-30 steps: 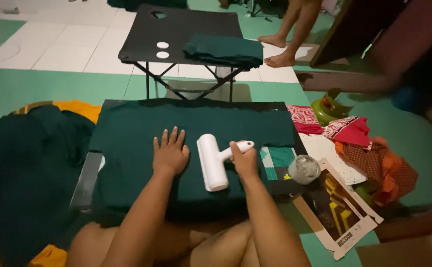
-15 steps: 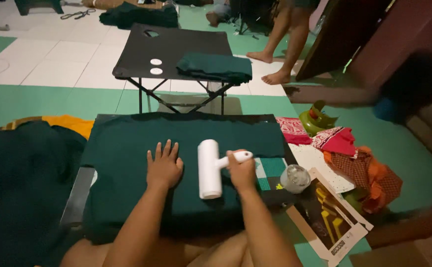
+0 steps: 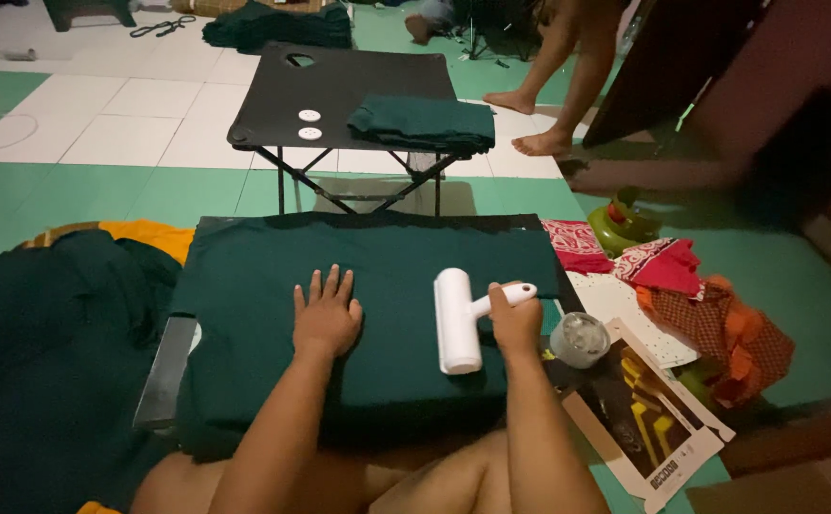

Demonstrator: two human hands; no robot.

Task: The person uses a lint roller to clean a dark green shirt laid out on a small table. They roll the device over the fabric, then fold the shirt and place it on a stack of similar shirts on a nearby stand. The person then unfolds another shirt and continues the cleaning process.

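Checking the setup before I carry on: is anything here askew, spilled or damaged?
Nothing is spilled or damaged. The dark green cloth lies flat on the low board, left hand pressing it, right hand holding the white lint roller. Red cloths lie heaped loosely to the right.

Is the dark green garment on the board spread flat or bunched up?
Spread flat: the dark green garment covers the board smoothly, left hand pressing it, right hand holding the white lint roller.
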